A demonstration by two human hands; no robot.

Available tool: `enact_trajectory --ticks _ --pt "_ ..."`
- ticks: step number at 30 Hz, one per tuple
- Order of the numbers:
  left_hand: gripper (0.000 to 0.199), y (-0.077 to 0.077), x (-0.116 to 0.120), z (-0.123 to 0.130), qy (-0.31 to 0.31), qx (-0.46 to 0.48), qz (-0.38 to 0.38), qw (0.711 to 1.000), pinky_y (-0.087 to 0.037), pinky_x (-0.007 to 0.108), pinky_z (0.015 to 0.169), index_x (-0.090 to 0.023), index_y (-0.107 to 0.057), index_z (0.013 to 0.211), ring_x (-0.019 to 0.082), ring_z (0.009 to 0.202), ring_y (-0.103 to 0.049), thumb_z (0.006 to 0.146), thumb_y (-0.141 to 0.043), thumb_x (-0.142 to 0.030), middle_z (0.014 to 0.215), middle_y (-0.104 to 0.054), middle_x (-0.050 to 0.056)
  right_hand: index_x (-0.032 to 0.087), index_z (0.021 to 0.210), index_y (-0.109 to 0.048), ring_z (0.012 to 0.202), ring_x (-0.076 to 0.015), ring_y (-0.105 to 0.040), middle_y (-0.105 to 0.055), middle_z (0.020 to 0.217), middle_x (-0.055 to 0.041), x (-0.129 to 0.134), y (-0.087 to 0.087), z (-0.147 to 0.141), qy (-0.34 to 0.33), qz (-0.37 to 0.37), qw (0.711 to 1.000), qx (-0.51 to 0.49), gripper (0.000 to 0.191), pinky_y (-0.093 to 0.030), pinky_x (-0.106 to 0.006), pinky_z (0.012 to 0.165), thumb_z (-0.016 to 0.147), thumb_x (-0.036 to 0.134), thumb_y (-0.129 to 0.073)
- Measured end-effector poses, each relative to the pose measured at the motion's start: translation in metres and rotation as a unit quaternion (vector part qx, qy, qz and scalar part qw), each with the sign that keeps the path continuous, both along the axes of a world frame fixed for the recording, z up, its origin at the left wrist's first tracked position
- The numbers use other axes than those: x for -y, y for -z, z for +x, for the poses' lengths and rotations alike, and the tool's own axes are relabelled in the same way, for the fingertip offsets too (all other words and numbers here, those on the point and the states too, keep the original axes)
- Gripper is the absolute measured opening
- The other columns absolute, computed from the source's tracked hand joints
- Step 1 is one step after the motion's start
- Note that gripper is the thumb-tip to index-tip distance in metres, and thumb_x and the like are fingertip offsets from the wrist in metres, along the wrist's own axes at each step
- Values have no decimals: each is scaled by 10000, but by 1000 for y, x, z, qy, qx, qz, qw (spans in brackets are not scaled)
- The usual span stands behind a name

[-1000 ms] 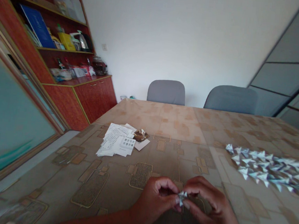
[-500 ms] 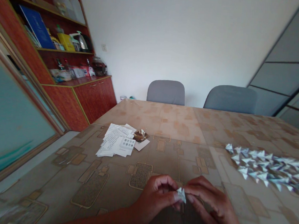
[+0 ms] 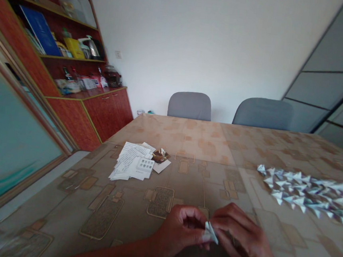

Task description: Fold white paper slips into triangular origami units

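White printed paper slips point(image 3: 131, 163), in a loose, overlapping pile, lie on the left side of the brown patterned desk point(image 3: 207, 135), well apart from both hands. Next comes the left hand point(image 3: 180, 231), which pinches between thumb and forefinger a small folded piece of whitish paper point(image 3: 212, 233). This piece is just beyond its fingertips, to the right; its long axis slants from upper left to lower right. The right hand point(image 3: 238, 234) is equally near, its fingertips touching the right edge; whether they grip, I cannot tell. Farther right stand pointed folded paper pieces point(image 3: 307, 192) in rows.
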State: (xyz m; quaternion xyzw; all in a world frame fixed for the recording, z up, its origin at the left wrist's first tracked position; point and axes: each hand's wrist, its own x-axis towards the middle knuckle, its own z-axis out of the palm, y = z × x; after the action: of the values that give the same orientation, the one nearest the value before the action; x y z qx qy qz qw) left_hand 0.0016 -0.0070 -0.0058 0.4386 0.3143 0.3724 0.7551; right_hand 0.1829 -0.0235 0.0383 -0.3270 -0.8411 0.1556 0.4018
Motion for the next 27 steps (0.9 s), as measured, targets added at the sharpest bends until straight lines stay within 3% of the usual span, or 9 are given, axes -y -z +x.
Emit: enact_trajectory --ticks 10,15,20,27 --pt "347 2 0 0 -35 15 13 999 -451 218 561 -122 -612 668 104 515 -593 603 -842 -373 565 -650 6 206 868 -614 707 -154 -604 -636 751 -24 0 7 -2 -12 -17 1000 3 154 -491 -244 613 902 87 -523" --pt "347 3 -1 -1 -52 6 22 998 -447 220 556 -123 -604 669 111 523 -593 621 -830 -383 563 -643 7 206 922 -601 754 -161 -615 -652 818 -39 3 -1 -2 -38 -72 997 10 172 -512 -253 652 905 81 -485" --pt "334 1 0 0 -53 -15 41 998 -437 210 553 -121 -609 658 105 526 -584 629 -820 -379 565 -634 5 198 932 -595 775 -184 -616 -654 825 -47 5 -8 0 -31 -79 996 26 96 -519 -281 665 892 142 -528" --pt "265 2 2 0 -56 -36 70 995 -428 198 535 -119 -603 648 102 514 -580 671 -787 -309 556 -630 6 201 914 -595 744 -167 -609 -654 790 -29 3 3 0 -14 -63 997 35 92 -495 -256 634 885 120 -562"
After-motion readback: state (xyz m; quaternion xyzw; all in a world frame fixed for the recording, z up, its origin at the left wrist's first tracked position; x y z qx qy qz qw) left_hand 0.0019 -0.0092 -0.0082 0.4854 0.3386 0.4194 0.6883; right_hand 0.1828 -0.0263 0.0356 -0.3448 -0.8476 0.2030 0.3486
